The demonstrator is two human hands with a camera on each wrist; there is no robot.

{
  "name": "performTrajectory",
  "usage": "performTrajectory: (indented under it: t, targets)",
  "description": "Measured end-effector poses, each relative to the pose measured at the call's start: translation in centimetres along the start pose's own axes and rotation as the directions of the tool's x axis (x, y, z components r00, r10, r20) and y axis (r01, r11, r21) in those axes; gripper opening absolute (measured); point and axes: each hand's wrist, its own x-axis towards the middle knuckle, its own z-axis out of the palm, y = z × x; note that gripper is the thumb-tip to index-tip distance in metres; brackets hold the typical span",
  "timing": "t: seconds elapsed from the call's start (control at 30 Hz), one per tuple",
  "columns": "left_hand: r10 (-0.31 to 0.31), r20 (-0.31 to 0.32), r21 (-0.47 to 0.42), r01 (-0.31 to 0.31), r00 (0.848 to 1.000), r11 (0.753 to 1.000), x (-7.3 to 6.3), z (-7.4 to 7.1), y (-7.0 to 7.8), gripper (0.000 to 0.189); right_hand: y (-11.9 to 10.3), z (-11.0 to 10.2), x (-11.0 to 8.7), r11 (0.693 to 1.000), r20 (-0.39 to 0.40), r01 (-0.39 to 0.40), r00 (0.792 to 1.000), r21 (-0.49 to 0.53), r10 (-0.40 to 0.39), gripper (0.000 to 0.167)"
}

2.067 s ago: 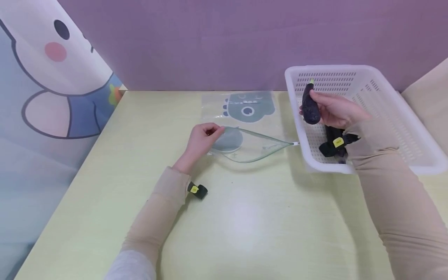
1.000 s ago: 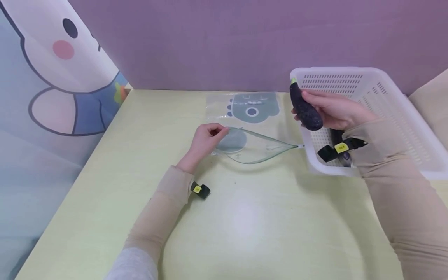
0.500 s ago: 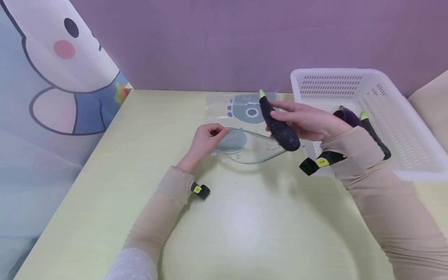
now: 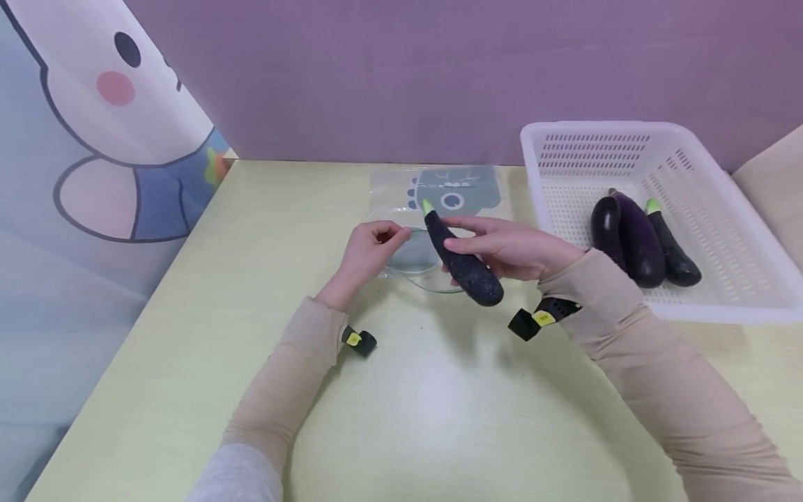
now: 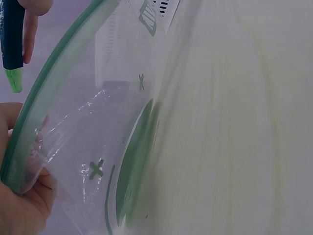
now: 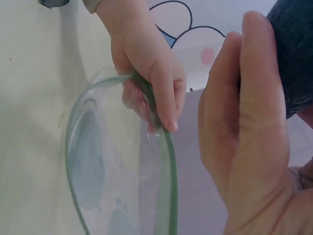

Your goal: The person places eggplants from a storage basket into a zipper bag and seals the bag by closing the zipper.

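Note:
A clear zip bag (image 4: pixel 461 202) with a green rim and a dinosaur print lies on the table, its mouth spread apart. My left hand (image 4: pixel 366 254) pinches the upper lip of that mouth between thumb and fingers. Over the bag, my right hand (image 4: pixel 508 245) grips an eggplant (image 4: pixel 467 268) by its middle, green stem tip slanting up and left. In the left wrist view the eggplant's stem end (image 5: pixel 13 73) hangs just outside the bag's green rim (image 5: pixel 36 93). The right wrist view shows the mouth gaping beside the right hand (image 6: pixel 249 122).
To the right stands a white perforated basket (image 4: pixel 721 307). Several eggplants, among them a purple one (image 4: pixel 640 240), lie inside it. A purple backdrop (image 4: pixel 376 84) rises behind the pale table (image 4: pixel 426 404), and a cartoon-printed cloth (image 4: pixel 125 202) hangs at the left.
My right hand has lifted the eggplant out of the basket and carried it left, over the bag's mouth. My left hand stays on the bag's lip.

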Motion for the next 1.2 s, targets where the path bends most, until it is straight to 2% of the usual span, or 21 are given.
performTrajectory:
  t: [0.17, 0.4, 0.63, 1.03, 1.2]
  targets:
    - [0.014, -0.006, -0.002, -0.014, 1.000, 1.000, 0.1, 0.0, -0.1, 0.023, 0.3, 0.2, 0.2, 0.999, 0.017, -0.041, 0.999, -0.035, 0.041, 0.064]
    - [0.020, 0.001, -0.005, -0.020, 1.000, 1.000, 0.2, 0.0, -0.2, 0.024, 1.0, 0.5, 0.3, 0.985, 0.039, -0.105, 0.993, -0.135, 0.111, 0.065]
    - [0.018, -0.007, 0.008, -0.017, 1.000, 1.000, 0.2, -0.1, 0.0, 0.022, 1.6, 1.1, 0.7, 0.974, 0.027, -0.143, 0.988, -0.176, 0.150, 0.066]
    - [0.057, -0.007, 0.000, -0.057, 0.998, 0.998, -0.1, 0.0, 0.5, 0.022, 2.7, 1.8, 2.4, 0.968, -0.003, -0.181, 0.983, -0.176, 0.183, 0.064]
    - [0.071, -0.003, -0.009, -0.071, 0.997, 0.997, -0.3, 0.1, 0.7, 0.023, 3.1, 2.2, 3.4, 0.972, -0.039, -0.189, 0.982, -0.142, 0.186, 0.063]
